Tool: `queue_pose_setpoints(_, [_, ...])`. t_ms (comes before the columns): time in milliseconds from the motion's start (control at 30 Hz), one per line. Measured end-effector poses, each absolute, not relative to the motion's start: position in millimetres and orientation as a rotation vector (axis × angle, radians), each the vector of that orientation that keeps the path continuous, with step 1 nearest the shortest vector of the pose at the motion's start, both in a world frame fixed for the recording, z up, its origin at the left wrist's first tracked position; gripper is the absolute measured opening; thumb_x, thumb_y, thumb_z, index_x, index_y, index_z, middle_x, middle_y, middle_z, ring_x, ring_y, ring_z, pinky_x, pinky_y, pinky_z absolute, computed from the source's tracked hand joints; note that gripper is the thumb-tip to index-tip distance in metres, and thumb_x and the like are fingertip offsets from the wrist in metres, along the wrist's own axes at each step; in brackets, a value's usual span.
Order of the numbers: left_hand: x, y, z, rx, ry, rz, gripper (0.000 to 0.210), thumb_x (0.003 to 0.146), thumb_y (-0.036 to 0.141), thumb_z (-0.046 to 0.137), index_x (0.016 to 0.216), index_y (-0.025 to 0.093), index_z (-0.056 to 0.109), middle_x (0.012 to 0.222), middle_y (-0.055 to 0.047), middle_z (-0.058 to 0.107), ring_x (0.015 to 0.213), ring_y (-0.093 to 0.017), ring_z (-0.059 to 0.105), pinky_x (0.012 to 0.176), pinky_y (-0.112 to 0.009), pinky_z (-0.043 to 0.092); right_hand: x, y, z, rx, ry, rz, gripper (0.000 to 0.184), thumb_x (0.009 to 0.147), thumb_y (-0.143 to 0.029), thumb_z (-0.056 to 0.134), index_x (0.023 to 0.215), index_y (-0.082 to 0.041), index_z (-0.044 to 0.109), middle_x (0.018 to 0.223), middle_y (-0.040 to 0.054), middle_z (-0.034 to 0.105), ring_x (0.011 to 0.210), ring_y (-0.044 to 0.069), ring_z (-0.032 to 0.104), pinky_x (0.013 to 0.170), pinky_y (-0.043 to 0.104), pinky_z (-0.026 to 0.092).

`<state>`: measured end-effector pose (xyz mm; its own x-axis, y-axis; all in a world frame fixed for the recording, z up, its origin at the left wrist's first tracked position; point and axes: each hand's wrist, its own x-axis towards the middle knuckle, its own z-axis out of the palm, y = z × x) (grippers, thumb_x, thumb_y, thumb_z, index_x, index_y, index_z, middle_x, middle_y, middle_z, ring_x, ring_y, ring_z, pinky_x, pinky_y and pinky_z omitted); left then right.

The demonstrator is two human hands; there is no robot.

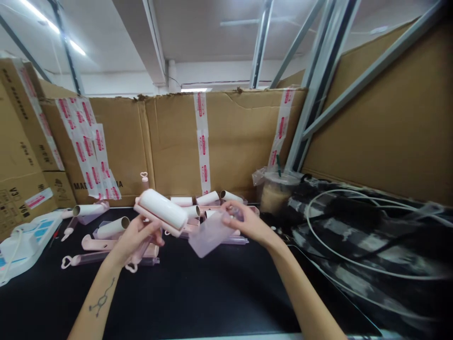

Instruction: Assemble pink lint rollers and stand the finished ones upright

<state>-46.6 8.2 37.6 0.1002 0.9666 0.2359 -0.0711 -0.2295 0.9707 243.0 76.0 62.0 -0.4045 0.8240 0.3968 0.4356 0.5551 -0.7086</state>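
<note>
One white roller (163,210) is held by the left hand (133,237); the right hand (250,223) grips, seemingly, a cover (208,236).

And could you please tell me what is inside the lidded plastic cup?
The plastic cup holds a light-brown drink; its green straw shows above, but the lower end is hidden.

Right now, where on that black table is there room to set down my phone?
Bare black tabletop shows between the left forearm and right forearm, nearer than the rollers. Another patch lies between the left forearm and the white-and-blue object. It's crowded along the cardboard wall, with rollers and a drink cup.
</note>
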Motion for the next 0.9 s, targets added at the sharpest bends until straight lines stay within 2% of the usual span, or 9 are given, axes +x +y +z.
queue_pose_setpoints(67, [-45.6,8.9,38.6,1.235,0.823,1.444,0.022,0.074,0.032,0.063,0.08,0.011,0.06,0.063,-0.004,0.063,0.065,-0.017,0.061,0.065,-0.03,0.051,236.2,71.4,54.1,-1.074,-2.194,0.672,0.037,0.063,-0.038,0.065,0.093,-0.018,0.053,0.08,0.0013,0.063,0.069,0.017,0.058,0.064,0.027,0.044])
queue_pose_setpoints(167, [-38.0,12.3,35.0,1.094,0.722,1.455,0.021,0.072,0.028,0.064,0.077,0.008,0.064,0.069,-0.007,0.065,0.071,-0.019,0.061,0.071,-0.034,0.052,223.0,66.6,37.4,-1.151,-2.41,0.602,0.047,0.056,-0.041,0.071,0.094,-0.019,0.054,0.084,0.0022,0.064,0.071,0.019,0.059,0.066,0.029,0.044])
queue_pose_setpoints(300, [-20.9,17.1,25.0,1.027,0.556,1.31,0.029,0.072,0.034,0.065,0.086,0.009,0.066,0.082,-0.01,0.067,0.081,-0.023,0.062,0.084,-0.041,0.047,221.1,70.0,29.0,-1.189,-2.5,0.521,0.058,0.048,-0.047,0.076,0.096,-0.02,0.058,0.095,0.0064,0.065,0.084,0.027,0.06,0.074,0.034,0.044])
queue_pose_setpoints(367, [-10.7,16.7,18.9,1.062,0.427,1.203,0.048,0.069,0.046,0.066,0.098,0.009,0.064,0.097,-0.014,0.065,0.095,-0.029,0.059,0.094,-0.046,0.038,223.2,72.5,32.7,-1.101,-2.41,0.57,0.06,0.052,-0.052,0.074,0.102,-0.021,0.059,0.105,0.0078,0.063,0.095,0.028,0.057,0.083,0.037,0.042])
queue_pose_setpoints(467, [1.2,12.2,10.4,1.151,0.284,1.054,0.082,0.056,0.069,0.062,0.112,0.01,0.058,0.115,-0.018,0.057,0.114,-0.035,0.047,0.102,-0.049,0.025,220.0,73.3,39.6,-0.857,-2.149,0.694,0.054,0.072,-0.053,0.06,0.114,-0.02,0.055,0.119,0.0082,0.056,0.108,0.025,0.051,0.092,0.036,0.037])
queue_pose_setpoints(567, [0.0,7.0,7.6,1.247,0.259,0.922,0.101,0.041,0.078,0.06,0.117,0.012,0.054,0.124,-0.018,0.051,0.121,-0.038,0.037,0.104,-0.048,0.021,211.8,71.5,40.7,-0.78,-2.006,0.788,0.043,0.077,-0.052,0.054,0.102,-0.017,0.062,0.101,0.0072,0.063,0.095,0.022,0.056,0.083,0.033,0.043])
queue_pose_setpoints(633, [-7.4,5.9,10.7,1.264,0.297,0.901,0.1,0.042,0.078,0.06,0.118,0.013,0.054,0.125,-0.016,0.05,0.122,-0.037,0.036,0.103,-0.047,0.023,207.9,69.8,38.3,-0.789,-1.975,0.864,0.042,0.078,-0.053,0.053,0.091,-0.015,0.065,0.085,0.0054,0.064,0.08,0.019,0.058,0.072,0.03,0.045])
queue_pose_setpoints(767, [-17.5,9.9,17.4,1.154,0.458,0.856,0.085,0.064,0.079,0.039,0.114,0.011,0.055,0.112,-0.017,0.058,0.11,-0.033,0.049,0.094,-0.044,0.033,201.3,63.3,30.2,-0.79,-2.034,0.972,0.043,0.079,-0.053,0.052,0.086,-0.013,0.066,0.076,0.0032,0.064,0.069,0.016,0.058,0.063,0.025,0.044])
queue_pose_setpoints(900, [-5.4,13.9,8.7,1.207,0.876,0.872,0.053,0.073,0.06,0.052,0.105,0.018,0.054,0.087,-0.006,0.064,0.082,-0.02,0.058,0.075,-0.03,0.042,191.7,53.9,25.6,-0.893,-2.247,0.772,0.035,0.076,-0.049,0.058,0.091,-0.018,0.068,0.082,0.0038,0.067,0.077,0.02,0.061,0.07,0.028,0.045])
